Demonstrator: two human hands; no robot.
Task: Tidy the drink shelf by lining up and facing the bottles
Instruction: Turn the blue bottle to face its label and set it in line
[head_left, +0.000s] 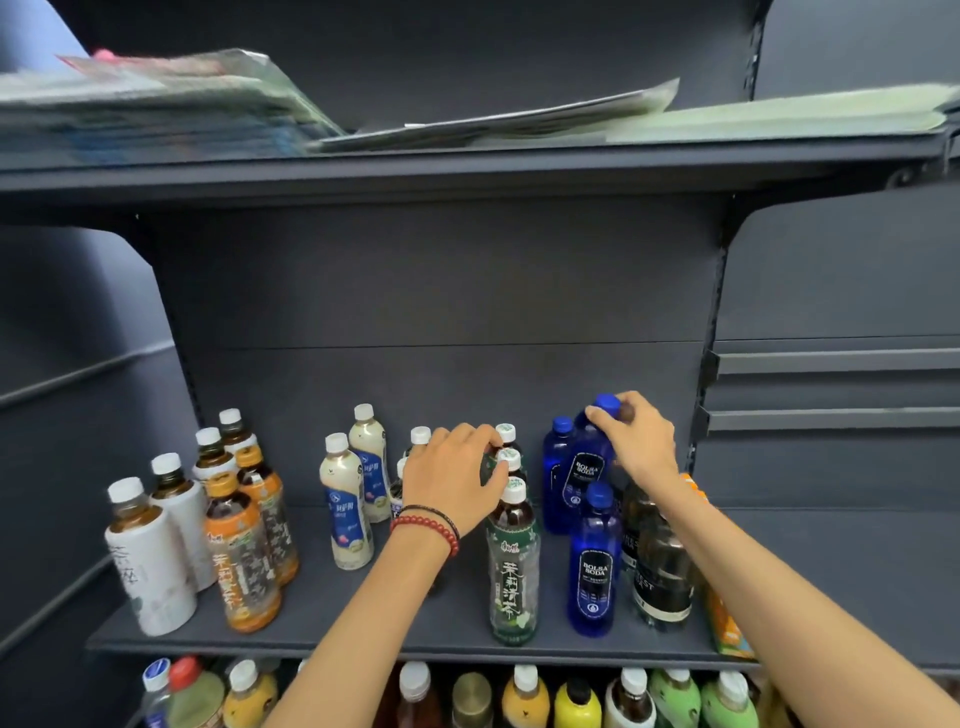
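**Legible text, drink shelf**

- Front blue bottle (592, 566): dark label, white "BOLSA SODA". The fine print under it is too small to read.
- Rear blue bottle (584, 467), cap pinched by the right hand (636, 441): same "BOLSA SODA".
- Front green tea bottle (511, 577): vertical white 茉莉清茶. The small red logo above it is unreadable.
- Second green tea bottle (506, 462), held at the cap by the left hand (449, 478): label hidden.
- Front orange bottle (241, 566): vertical characters starting 茉莉, rest blurred.
- Front white bottle (148, 566): large grey 茶, rest unclear.
- Dark bottle (660, 582): white letters ending "EST", start out of sight.
- Milky bottle (345, 512): blue label with Chinese characters, too blurred to read.
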